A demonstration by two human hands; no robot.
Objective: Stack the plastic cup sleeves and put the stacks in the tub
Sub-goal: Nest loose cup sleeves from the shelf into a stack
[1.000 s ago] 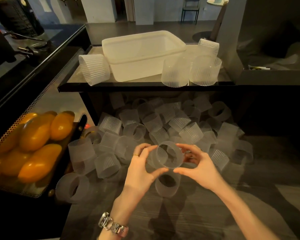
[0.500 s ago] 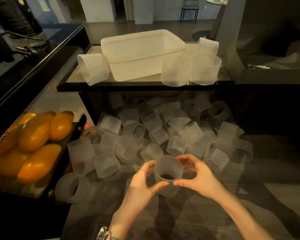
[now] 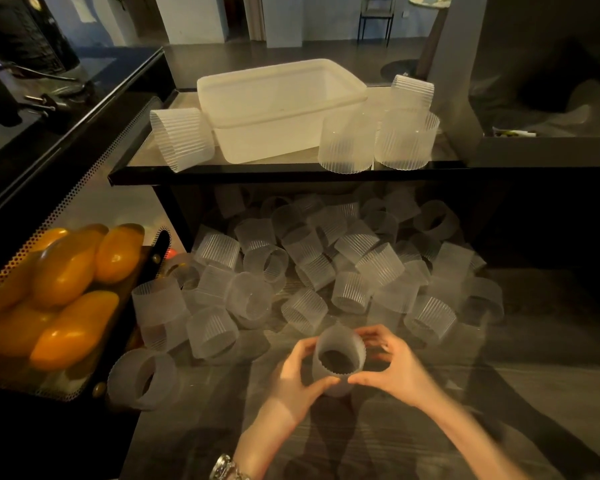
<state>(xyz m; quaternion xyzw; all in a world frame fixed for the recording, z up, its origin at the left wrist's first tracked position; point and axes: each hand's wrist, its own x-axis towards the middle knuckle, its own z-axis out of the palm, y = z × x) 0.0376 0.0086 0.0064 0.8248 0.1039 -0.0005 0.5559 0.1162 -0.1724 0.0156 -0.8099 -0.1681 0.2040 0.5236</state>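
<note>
Lowered, seemingly nested sleeves (image 3: 338,362) between both hands.

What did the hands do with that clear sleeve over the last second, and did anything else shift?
Both hands, left hand and right hand, kept hold of the upper sleeve and brought it down onto the sleeve below; it now sits nested over it. The tub, shelf stacks and loose pile stayed put.
</note>
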